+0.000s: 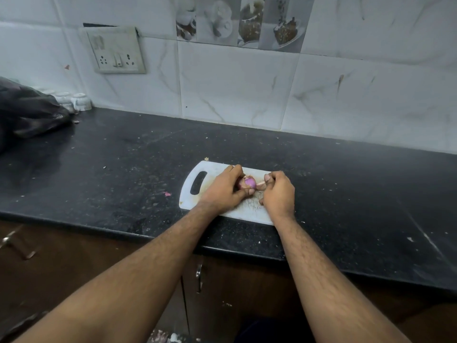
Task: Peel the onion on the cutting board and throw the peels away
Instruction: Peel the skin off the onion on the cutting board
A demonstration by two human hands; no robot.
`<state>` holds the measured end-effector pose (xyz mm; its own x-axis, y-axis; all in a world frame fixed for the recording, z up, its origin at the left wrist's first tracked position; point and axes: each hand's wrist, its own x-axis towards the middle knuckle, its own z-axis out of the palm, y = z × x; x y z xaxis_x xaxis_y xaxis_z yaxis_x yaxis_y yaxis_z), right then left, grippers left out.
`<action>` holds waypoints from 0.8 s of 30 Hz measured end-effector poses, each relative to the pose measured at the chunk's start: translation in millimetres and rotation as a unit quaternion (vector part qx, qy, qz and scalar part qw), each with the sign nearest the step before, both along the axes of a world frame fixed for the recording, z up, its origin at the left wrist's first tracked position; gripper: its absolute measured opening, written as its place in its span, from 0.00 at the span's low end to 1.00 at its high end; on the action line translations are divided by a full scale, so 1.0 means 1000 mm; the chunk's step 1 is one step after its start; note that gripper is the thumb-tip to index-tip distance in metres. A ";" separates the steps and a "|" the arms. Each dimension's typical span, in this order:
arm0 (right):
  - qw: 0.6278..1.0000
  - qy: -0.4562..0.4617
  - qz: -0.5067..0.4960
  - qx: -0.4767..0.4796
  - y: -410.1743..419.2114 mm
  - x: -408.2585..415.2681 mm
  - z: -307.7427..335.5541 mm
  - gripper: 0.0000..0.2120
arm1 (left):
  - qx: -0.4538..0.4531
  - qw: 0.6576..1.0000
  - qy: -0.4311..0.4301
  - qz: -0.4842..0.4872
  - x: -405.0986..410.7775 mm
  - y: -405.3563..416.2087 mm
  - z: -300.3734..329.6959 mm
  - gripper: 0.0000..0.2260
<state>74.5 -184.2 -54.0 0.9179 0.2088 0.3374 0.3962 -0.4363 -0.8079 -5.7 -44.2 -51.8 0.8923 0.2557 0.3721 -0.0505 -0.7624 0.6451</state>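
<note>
Small round purple onion (249, 182) with papery skin at frame centre on scuffed white plastic cutting board (212, 170) on speckled black stone tabletop (111, 169) below marbled wall tiles (235, 90), left hand (223, 189) grip cupping it, right hand (278, 193) grip pinching peel strip (261, 185)

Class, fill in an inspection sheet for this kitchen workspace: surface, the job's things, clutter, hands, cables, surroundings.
Surface: black stone counter, speckled with crumbs and scraps.
Job's things: white cutting board near the counter's front edge; purple onion over it, partly peeled.
Clutter: pink peel scrap on the counter left of the board; dark plastic bag far left; white cups behind the bag.
Hands: left hand grips the onion; right hand pinches a peel strip.
Cables: nothing seen.
Surroundings: tiled wall, socket plate, brown cabinets below.
</note>
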 end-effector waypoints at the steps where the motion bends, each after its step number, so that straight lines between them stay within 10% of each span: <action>1: 1.000 0.011 -0.003 0.019 -0.002 0.000 0.001 0.08 | -0.006 1.000 0.000 -0.002 0.000 0.000 -0.001 0.16; 12: 0.995 -0.015 -0.071 0.067 -0.008 -0.001 0.004 0.14 | -0.047 0.999 -0.004 -0.018 -0.004 0.000 0.001 0.13; 24: 0.995 0.001 0.094 0.040 -0.008 -0.004 0.005 0.05 | 0.006 0.999 -0.031 -0.041 0.000 0.002 -0.004 0.13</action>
